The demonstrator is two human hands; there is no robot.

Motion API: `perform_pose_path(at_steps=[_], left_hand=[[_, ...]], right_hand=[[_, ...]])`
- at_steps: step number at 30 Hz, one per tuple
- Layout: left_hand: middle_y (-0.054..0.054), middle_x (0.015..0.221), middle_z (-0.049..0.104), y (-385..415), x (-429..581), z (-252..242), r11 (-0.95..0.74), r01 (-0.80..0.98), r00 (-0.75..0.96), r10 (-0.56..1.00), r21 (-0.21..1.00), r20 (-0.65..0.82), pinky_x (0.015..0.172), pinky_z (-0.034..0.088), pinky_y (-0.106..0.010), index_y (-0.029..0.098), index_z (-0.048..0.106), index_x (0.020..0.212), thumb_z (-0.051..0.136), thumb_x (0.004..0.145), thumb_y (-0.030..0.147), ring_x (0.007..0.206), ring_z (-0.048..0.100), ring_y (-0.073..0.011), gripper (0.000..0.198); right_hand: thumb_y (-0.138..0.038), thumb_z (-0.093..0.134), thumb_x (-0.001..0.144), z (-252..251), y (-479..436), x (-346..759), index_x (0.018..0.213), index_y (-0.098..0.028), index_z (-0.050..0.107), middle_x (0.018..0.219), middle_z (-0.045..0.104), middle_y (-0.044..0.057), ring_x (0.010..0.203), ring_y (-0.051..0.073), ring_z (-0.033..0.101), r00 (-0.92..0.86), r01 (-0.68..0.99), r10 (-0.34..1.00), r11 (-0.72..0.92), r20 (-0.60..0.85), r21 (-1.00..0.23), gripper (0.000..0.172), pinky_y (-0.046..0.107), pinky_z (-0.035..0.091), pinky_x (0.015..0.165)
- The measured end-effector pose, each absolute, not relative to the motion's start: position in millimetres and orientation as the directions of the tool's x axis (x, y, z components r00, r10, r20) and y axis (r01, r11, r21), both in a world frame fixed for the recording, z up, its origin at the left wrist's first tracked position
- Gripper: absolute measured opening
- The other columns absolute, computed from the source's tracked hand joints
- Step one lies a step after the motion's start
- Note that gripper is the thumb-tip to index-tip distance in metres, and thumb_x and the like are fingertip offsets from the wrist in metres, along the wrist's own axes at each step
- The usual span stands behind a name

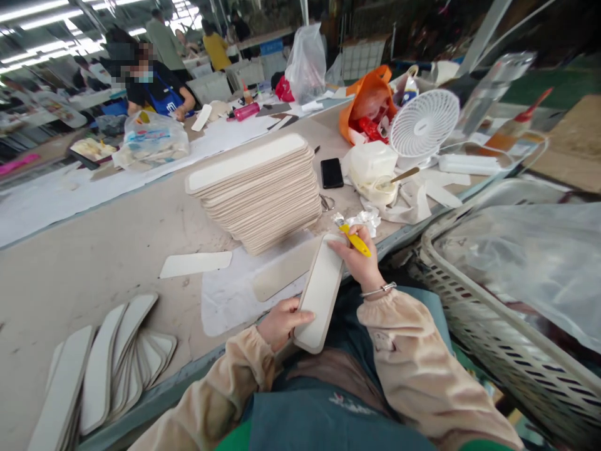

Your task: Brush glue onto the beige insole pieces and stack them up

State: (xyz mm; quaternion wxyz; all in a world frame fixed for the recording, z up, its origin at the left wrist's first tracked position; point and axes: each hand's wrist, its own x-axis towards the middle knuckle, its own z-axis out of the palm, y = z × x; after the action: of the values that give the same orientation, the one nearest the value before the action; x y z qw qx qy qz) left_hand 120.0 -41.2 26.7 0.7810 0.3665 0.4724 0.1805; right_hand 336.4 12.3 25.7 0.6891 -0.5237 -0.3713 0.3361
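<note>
A long off-white panel with rounded corners (pixel 320 294) is tilted over the table's front edge, held from both ends. My left hand (pixel 284 322) grips its lower end, thumb on top. At the upper end my right hand (pixel 359 254) pinches the panel's edge and also holds a small brush with a yellow handle (pixel 355 240), its bristles pointing up and away. A beige panel (pixel 286 269) lies just beyond on a white sheet (pixel 225 300). Behind it rises a tall stack of like panels (pixel 263 200), and another single panel (pixel 196 264) lies to the left.
Fanned-out panels (pixel 106 363) lie at the front left. Farther right are a phone (pixel 332 173), a white tub (pixel 378 188) with a stick, a fan (pixel 425 123) and an orange bag (pixel 366 103). A plastic basket (pixel 507 307) stands at my right. A person (pixel 159 91) sits across the table.
</note>
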Motion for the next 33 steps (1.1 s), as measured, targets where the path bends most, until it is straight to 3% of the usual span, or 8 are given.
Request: perform_pose_path(at_steps=[4,15,20,24,29,33], left_hand=[[-0.006,0.073,0.071,-53,108,17,0.707,0.099,0.484,0.581,0.701,-0.655,0.063,0.048,-0.03,0.01,0.069,0.083,0.086,0.05,0.03,0.064,0.063,-0.0185,0.043],[-0.002,0.076,0.072,-63,99,19,0.609,0.188,0.458,0.639,0.77,-0.618,0.064,0.048,-0.027,0.013,0.07,0.086,0.085,0.052,0.029,0.068,0.064,-0.0186,0.04],[-0.004,0.078,0.072,-68,93,16,0.591,0.171,0.497,0.639,0.788,-0.587,0.067,0.049,-0.029,0.012,0.069,0.09,0.085,0.053,0.028,0.072,0.064,-0.0201,0.044],[-0.005,0.08,0.071,-66,97,24,0.605,0.092,0.56,0.626,0.791,-0.543,0.066,0.048,-0.028,0.012,0.069,0.093,0.086,0.053,0.033,0.071,0.063,-0.0192,0.049],[-0.01,0.077,0.071,-56,116,38,0.621,-0.115,0.521,0.702,0.775,-0.485,0.066,0.048,-0.03,0.009,0.071,0.093,0.075,0.069,0.047,0.068,0.063,-0.0194,0.044],[-0.009,0.07,0.07,-52,126,34,0.613,-0.114,0.433,0.739,0.782,-0.516,0.061,0.047,-0.029,0.008,0.072,0.085,0.079,0.063,0.045,0.062,0.062,-0.0181,0.043]], right_hand=[[-0.029,0.079,0.061,23,13,339,0.086,-0.025,0.04,0.073,0.045,-0.008,0.058,0.009,0.042,0.493,-0.057,0.855,0.218,0.163,-0.974,0.046,0.023,0.037,0.055],[-0.032,0.079,0.061,20,9,334,0.088,-0.025,0.04,0.079,0.053,-0.007,0.066,0.011,0.05,0.463,-0.085,0.872,0.222,0.159,-0.971,0.048,0.024,0.042,0.061],[-0.032,0.08,0.062,27,1,330,0.087,-0.025,0.04,0.076,0.051,-0.007,0.061,0.01,0.047,0.448,-0.081,0.88,0.214,0.156,-0.973,0.047,0.023,0.04,0.058],[-0.033,0.078,0.066,30,-6,323,0.087,-0.024,0.041,0.076,0.049,-0.007,0.057,0.009,0.042,0.423,-0.051,0.889,0.217,0.176,-0.975,0.044,0.022,0.038,0.054],[-0.034,0.079,0.066,27,-14,307,0.087,-0.025,0.041,0.082,0.054,-0.005,0.064,0.011,0.049,0.376,-0.056,0.908,0.22,0.183,-0.974,0.045,0.024,0.042,0.061],[-0.034,0.079,0.067,26,-21,299,0.087,-0.025,0.04,0.077,0.052,-0.007,0.056,0.009,0.043,0.323,-0.066,0.932,0.196,0.165,-0.978,0.044,0.023,0.04,0.054]])
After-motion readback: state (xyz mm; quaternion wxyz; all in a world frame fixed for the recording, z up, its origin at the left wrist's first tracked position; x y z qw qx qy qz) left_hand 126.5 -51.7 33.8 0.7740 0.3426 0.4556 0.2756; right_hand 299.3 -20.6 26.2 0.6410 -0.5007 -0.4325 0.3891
